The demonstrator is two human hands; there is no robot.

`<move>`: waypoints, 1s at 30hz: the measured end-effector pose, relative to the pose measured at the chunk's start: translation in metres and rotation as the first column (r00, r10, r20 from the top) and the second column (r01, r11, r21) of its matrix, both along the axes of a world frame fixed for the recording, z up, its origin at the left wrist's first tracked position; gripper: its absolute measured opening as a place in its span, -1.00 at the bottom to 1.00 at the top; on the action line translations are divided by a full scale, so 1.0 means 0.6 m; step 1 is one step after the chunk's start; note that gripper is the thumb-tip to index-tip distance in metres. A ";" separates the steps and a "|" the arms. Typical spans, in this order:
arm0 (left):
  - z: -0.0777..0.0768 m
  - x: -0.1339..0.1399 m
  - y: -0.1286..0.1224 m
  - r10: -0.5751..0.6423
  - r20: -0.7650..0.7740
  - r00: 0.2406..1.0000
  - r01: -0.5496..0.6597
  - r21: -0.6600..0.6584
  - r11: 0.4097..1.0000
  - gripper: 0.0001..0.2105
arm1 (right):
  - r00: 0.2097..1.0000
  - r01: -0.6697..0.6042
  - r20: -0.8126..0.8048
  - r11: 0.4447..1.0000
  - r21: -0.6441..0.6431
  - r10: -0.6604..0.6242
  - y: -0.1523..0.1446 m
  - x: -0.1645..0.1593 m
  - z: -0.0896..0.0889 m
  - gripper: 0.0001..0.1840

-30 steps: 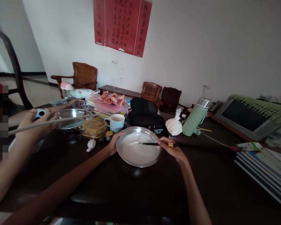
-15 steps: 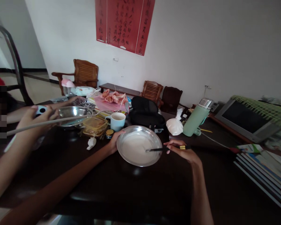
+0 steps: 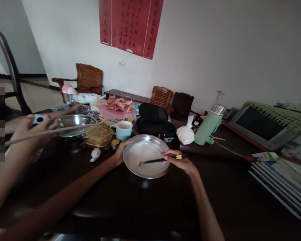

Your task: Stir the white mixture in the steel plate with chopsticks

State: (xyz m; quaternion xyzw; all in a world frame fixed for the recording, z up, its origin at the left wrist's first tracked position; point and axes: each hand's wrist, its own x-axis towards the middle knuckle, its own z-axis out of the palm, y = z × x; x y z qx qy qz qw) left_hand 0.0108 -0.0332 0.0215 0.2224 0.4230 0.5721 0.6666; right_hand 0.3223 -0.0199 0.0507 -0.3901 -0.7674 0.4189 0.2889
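A shallow metal bowl (image 3: 163, 169) with whitish liquid in it stands on the dark table. At its left rim is my left hand (image 3: 120, 154), gripping the edge with the fingers partly hidden behind it. Black chopsticks (image 3: 150, 161) with gold bands near the top are pinched in my right hand (image 3: 176, 159). Their tips dip into the pale liquid (image 3: 142, 152) left of the bowl's middle, and the hand hovers over the right rim. Just behind the bowl are a white mug (image 3: 124, 130) and a small jar with a gold lid (image 3: 115, 144).
At the left, another person's hand (image 3: 38, 125) holds a light-coloured device near a second metal bowl (image 3: 76, 121). A yellow-lidded container (image 3: 99, 135) and crumpled tissue (image 3: 95, 155) lie nearby. Rightward are a tied white bag (image 3: 186, 134), a green thermos (image 3: 208, 127) and stacked books (image 3: 278, 187).
My right hand has moved left over the bowl, carrying the chopstick tips leftward through the liquid. My left hand keeps its place on the rim. The whole view has shifted slightly.
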 end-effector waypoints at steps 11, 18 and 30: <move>0.006 0.002 -0.002 0.000 0.014 1.000 -0.001 0.054 0.999 -0.90 | 0.999 -0.039 0.007 0.998 0.039 0.038 -0.005 0.002 0.004 -0.63; 0.018 0.005 -0.009 -0.008 -0.012 1.000 0.008 -0.013 1.000 -0.82 | 0.989 0.137 -0.070 0.989 0.056 -0.133 0.005 0.028 0.008 -0.59; 0.003 0.002 0.005 0.004 -0.020 1.000 -0.004 -0.010 1.000 -0.84 | 0.987 0.148 -0.065 0.988 0.053 -0.145 0.009 0.039 0.010 -0.59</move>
